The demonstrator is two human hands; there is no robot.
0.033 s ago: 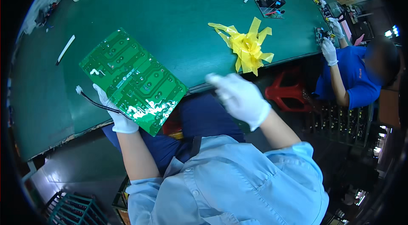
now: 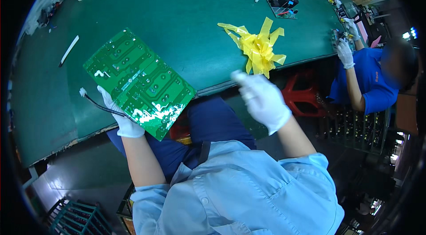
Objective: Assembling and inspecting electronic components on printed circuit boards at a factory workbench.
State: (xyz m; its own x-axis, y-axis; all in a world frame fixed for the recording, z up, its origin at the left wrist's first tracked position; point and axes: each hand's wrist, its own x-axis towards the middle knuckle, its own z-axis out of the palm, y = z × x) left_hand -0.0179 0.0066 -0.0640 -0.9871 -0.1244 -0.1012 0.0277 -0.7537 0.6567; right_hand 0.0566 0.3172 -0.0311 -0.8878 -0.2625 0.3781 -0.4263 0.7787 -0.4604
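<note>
My left hand (image 2: 119, 117), in a white glove, holds a large green circuit board (image 2: 140, 84) by its lower left side. The board is tilted over the table's front edge, its solder side facing up, with glare on its lower corner. A dark cable (image 2: 100, 105) with a white connector sticks out past my left fingers. To the right of the board, my gloved right hand (image 2: 264, 102) hovers just below a bunch of yellow tape strips (image 2: 259, 51). Its fingers are drawn together and slightly blurred, and whatever is between them cannot be made out.
The green table (image 2: 177, 9) bears a white strip (image 2: 69, 51) at left and a populated circuit board (image 2: 280, 3) at far right. A co-worker in a blue shirt (image 2: 366, 80) handles another board at the right edge. A red stool (image 2: 301, 95) stands below the table.
My right hand has moved a little to the right, toward the underside of the yellow strips. My left hand and the circuit board stay nearly where they were.
</note>
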